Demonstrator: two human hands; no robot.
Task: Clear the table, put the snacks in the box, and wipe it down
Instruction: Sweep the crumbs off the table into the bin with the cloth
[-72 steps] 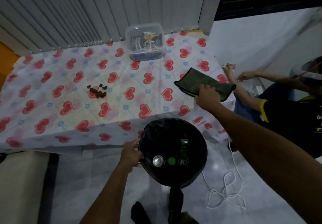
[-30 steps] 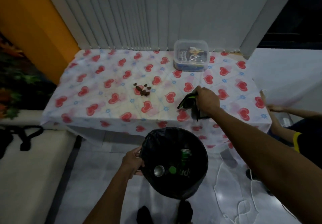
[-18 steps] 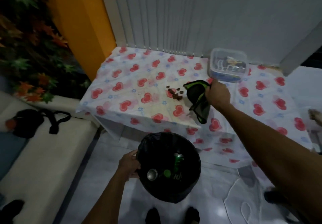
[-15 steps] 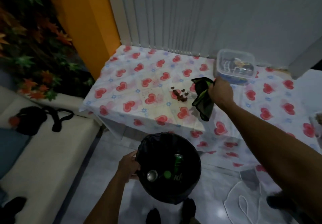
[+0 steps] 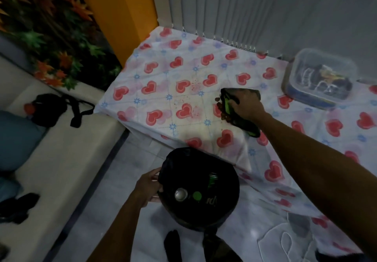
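- Both hands are occupied. The right hand has its fingers curled over a bunched dark cloth pressed onto the table. The left hand holds the rim of a black-lined bin, which sits lower than the tabletop, in front of its near edge.
- Brown crumbs lie against the cloth's left side, mid-table. The clear snack box, with packets visible inside, sits at the far right, well apart from them.
- Spill risk: the bin's mouth lies to the left of the crumbs, not directly in front of them. A straight pull towards the edge would likely send the bits down the hanging cover and onto the floor.
- Scatter risk: the crumbs are loose and the cloth is bunched, not flat. A quick sweep could flick pieces sideways or leave some behind under the folds.
- Drag risk: the cover looks thin and unfastened. Hard pressure from the cloth could ruck it up, pulling the box with it.
- Smear risk: faint reddish speckles mark the cover beside the crumbs. Pushing crumbs through them may spread the stain.
- Tip risk: only one hand steadies the bin, which already holds a can and a green bottle. A jolt could tilt it.
- Underfoot, a white cable loops across the floor to the right, and could snag a foot.
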